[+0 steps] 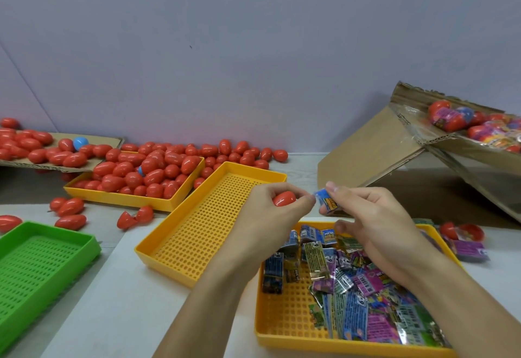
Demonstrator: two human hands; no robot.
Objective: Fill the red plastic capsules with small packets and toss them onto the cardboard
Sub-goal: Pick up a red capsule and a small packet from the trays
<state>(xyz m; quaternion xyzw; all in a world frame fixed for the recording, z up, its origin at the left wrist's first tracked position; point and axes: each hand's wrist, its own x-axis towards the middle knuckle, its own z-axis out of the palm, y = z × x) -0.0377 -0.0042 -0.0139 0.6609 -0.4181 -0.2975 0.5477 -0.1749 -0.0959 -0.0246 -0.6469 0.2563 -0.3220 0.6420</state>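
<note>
Your left hand grips a red capsule, its long axis roughly level. Your right hand pinches a blue packet just beside it, to its right. Below lies a yellow tray of packets; far left, another yellow tray heaped with capsules. The cardboard rises at right.
</note>
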